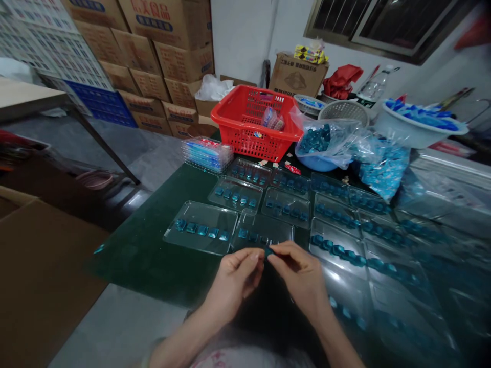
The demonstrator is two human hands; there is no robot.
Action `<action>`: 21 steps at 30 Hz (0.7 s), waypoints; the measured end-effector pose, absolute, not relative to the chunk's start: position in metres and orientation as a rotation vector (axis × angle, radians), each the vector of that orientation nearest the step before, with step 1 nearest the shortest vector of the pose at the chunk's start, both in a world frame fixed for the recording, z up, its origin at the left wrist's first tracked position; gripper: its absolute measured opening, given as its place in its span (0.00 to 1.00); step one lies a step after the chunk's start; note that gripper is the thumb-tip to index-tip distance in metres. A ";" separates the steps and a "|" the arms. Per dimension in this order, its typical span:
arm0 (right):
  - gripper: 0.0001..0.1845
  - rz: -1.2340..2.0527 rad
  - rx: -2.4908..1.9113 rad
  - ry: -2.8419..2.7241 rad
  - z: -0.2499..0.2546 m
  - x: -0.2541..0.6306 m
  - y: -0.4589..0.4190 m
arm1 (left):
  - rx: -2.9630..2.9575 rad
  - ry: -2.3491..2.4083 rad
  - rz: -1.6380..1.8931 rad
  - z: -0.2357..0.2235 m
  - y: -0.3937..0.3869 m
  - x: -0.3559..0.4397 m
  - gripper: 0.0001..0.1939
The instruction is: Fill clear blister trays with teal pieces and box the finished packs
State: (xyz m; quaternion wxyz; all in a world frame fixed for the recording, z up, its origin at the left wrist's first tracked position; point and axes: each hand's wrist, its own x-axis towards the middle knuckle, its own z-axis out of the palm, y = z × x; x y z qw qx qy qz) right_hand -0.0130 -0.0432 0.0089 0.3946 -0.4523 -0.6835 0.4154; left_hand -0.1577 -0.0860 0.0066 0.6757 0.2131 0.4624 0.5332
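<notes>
Just in front of my body, my left hand (235, 280) and my right hand (303, 276) meet with fingertips pinched. Between them is a small dark teal piece (268, 251), mostly hidden by the fingers. Right beyond the fingertips lies a clear plastic tray (264, 223) with similar teal pieces in a row, partly covered by my hands. To its left, another clear tray (217, 211) holds a row of shiny teal pieces (202, 230). More such trays, each with a row, spread to the back and right, including one tray (333, 229) beside my right hand.
On the dark green table (153, 260), a red basket (253, 135) stands at the back beside stacked clear trays (207, 155). A bag of teal pieces (316, 139) sits in a blue bowl, near a bag of light-blue pieces (385, 168). An open carton (46, 266) is at left.
</notes>
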 end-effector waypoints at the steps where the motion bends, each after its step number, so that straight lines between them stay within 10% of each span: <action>1: 0.06 0.939 -1.169 -1.801 0.009 -0.010 -0.036 | 0.402 1.057 1.194 0.008 -0.084 -0.161 0.11; 21: 0.10 0.181 -1.316 -2.765 0.008 -0.037 0.003 | 0.208 0.752 1.293 0.007 -0.082 -0.192 0.13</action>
